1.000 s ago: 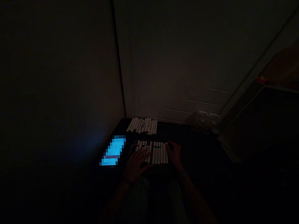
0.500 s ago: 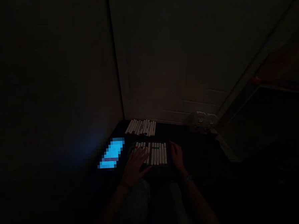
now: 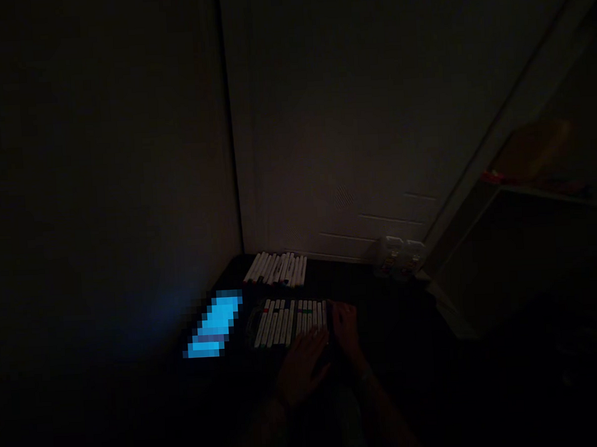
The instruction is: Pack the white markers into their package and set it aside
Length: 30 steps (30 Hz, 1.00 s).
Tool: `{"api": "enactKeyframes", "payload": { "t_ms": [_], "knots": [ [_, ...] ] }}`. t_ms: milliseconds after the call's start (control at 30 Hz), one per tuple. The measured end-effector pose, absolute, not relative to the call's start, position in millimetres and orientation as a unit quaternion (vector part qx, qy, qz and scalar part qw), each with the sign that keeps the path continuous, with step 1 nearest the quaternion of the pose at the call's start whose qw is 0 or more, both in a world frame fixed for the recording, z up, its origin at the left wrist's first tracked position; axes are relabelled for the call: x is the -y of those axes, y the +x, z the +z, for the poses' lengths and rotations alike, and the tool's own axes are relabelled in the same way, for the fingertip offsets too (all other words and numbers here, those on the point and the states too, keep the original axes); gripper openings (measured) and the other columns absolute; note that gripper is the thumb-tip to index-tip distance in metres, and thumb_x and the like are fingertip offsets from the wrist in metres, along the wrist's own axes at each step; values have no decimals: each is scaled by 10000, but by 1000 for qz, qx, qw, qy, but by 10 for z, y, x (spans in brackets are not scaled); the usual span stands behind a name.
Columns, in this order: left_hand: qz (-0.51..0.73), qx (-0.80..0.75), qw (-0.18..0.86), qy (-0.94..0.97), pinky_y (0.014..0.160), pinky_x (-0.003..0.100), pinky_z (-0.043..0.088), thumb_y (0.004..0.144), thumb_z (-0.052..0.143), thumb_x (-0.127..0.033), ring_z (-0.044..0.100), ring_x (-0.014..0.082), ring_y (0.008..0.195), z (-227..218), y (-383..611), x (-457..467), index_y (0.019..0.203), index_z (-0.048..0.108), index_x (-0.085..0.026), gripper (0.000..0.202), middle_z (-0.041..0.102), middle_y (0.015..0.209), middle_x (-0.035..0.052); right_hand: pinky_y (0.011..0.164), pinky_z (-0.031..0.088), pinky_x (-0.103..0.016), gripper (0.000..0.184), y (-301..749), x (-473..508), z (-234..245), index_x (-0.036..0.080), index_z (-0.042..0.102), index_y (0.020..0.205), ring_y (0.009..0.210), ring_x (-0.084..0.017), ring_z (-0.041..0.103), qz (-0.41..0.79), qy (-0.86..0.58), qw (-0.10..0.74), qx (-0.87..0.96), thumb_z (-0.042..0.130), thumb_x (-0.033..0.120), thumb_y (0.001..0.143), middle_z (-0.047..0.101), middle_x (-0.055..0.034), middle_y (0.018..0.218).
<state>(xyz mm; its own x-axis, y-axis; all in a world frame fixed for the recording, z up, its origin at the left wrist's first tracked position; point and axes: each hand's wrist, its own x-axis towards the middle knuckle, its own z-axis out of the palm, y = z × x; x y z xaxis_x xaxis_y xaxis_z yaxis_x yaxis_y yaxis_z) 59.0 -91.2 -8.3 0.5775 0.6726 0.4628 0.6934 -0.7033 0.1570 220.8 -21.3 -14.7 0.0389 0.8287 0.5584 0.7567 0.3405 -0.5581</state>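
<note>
White markers (image 3: 278,326) lie side by side in two groups in a dark, shallow case (image 3: 256,315), whose outline is faint. A few markers carry coloured bands, red, purple and green. My left hand (image 3: 300,360) lies flat, fingers stretched, over the lower ends of the right-hand group. At the right edge of the case is my right hand (image 3: 346,324), its fingers bent inward against that edge. Whatever it grips there is lost in the dark. Behind the case, more white markers (image 3: 277,268) lie in a slanting row.
A bright, pixelated screen (image 3: 214,324) glows left of the case. Clear containers (image 3: 401,255) with small contents stand at the back right by the wall (image 3: 295,150). Farther right is a shelf edge with an orange item (image 3: 535,148) on it. The room is very dark.
My left hand has slid right, from the left group of markers to the right group. My right hand stays at the case's right edge. The view has shifted slightly.
</note>
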Motion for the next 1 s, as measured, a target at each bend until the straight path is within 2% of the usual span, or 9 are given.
{"api": "enactKeyframes", "payload": {
  "t_ms": [200, 367, 533, 1000],
  "knots": [
    [-261, 386, 22, -885, 1019, 431, 321, 853, 374, -334, 299, 218, 1273, -83, 570, 922, 1356, 243, -236, 528, 339, 1384, 23, 848, 339, -343, 362, 2225, 187, -204, 278, 608, 1052, 952, -176, 498, 54, -577, 424, 696, 277, 301, 908, 619, -33, 986],
    [-262, 395, 20, -880, 1017, 438, 326, 839, 395, -318, 297, 219, 1275, -104, 583, 916, 1349, 260, -252, 532, 344, 1381, 8, 868, 329, -357, 345, 2236, 209, -196, 306, 568, 1115, 985, -182, 485, 66, -571, 405, 711, 296, 284, 904, 610, -24, 1007],
    [-271, 389, 25, -880, 1013, 431, 328, 834, 397, -287, 297, 223, 1274, -133, 582, 905, 1343, 278, -246, 525, 363, 1372, 15, 865, 335, -360, 321, 2223, 203, -181, 310, 609, 1058, 972, -189, 495, 56, -576, 408, 706, 334, 294, 893, 624, -26, 973],
    [-280, 398, 18, -874, 1023, 413, 301, 825, 420, -269, 314, 204, 1261, -110, 607, 919, 1323, 315, -241, 510, 408, 1346, 9, 872, 336, -324, 358, 2205, 204, -201, 251, 625, 1037, 974, -171, 480, 34, -599, 370, 709, 291, 272, 911, 614, -34, 1001]
  ]
}}
